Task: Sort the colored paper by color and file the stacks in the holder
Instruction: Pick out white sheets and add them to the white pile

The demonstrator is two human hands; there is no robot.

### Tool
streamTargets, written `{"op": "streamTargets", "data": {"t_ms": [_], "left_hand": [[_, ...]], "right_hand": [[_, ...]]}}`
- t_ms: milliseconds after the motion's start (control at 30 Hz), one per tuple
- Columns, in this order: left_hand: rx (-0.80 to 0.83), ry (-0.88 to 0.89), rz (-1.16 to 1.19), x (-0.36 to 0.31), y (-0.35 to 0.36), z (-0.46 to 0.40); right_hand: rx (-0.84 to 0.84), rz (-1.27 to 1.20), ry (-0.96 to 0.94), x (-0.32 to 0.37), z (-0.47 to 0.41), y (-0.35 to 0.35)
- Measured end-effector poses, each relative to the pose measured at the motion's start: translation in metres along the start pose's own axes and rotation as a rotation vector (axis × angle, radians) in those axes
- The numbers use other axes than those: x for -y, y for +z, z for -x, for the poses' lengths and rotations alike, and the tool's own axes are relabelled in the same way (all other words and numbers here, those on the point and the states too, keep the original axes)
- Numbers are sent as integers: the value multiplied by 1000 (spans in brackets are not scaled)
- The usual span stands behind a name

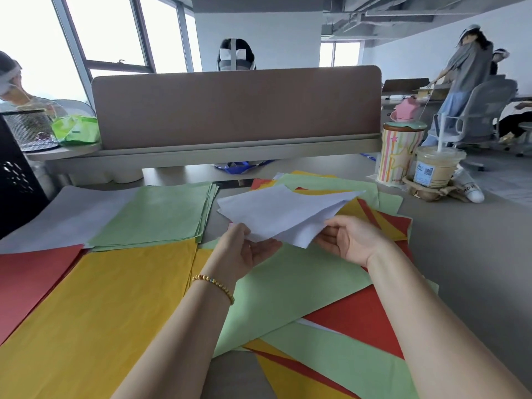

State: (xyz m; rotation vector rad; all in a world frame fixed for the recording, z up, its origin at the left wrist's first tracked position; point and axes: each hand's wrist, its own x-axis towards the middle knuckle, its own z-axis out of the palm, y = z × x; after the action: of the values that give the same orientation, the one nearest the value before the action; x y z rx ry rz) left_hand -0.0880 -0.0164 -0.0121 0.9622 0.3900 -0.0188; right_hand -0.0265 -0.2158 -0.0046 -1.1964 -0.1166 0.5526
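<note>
Your left hand [247,249] and right hand [349,240] pinch the sagging white sheets [282,214]; they could slip onto the unsorted pile [302,283] beneath, perhaps hiding there.

**An open-plan office**

The desk [449,254] is a grey shared workstation, closed along its far edge by a padded brown divider [236,108] on a pale rail. Another person sits just behind the divider, and a third at the far left corner beside a black mesh basket [27,129]. At the right, a grey swivel chair [478,116] stands on grey carpet, with more desks and people beyond it. Tall metal-framed windows [115,33] run along the back wall, and bare ducts [383,15] cross the open ceiling. An iced drink [437,171] and a striped cup [400,155] stand near the desk's right edge.
</note>
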Motion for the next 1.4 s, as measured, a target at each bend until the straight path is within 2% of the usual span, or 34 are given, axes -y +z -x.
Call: {"op": "streamTargets", "data": {"t_ms": [100,200,300,400,500,600,700,733,767,867,1000,1067,1133,1200,1300,1400], "left_hand": [[41,4,-41,0,4,2],[-3,140,33,6,6,-5],[-93,225,-26,7,-1,-14],[-65,234,-174,2,-5,-9],[51,196,-373,-8,-12,0],[116,90,-554,-16,-22,9],[134,-12,-741,-16,-25,17],[149,-25,-776,-16,-24,19],[165,-27,-775,-17,-26,18],[174,-66,-600,-23,-37,8],[127,-97,-438,-28,-43,4],[131,-51,-556,-20,-36,5],[155,49,-640,-10,-27,5],[121,177,-614,-7,-21,3],[-26,371,-539,-10,-16,4],[-70,467,-440,-15,-6,8]], "right_hand": [[130,16,1,1,3,2],[250,126,-26,-2,4,2],[255,73,-75,-2,0,-1],[67,-147,-179,2,-3,-10],[-76,-300,-165,7,-1,-29],[-225,-156,-65,9,5,-37],[-447,197,-137,7,0,-36],[-474,287,-170,8,-2,-34],[-431,313,-161,8,-2,-30],[-242,281,46,6,5,-25],[-127,273,48,10,13,-24],[-140,265,-20,11,15,-16],[-229,304,-80,10,13,-10],[-300,266,-83,10,8,-9],[-238,144,11,7,3,-8],[-250,331,5,0,0,-1]]}}
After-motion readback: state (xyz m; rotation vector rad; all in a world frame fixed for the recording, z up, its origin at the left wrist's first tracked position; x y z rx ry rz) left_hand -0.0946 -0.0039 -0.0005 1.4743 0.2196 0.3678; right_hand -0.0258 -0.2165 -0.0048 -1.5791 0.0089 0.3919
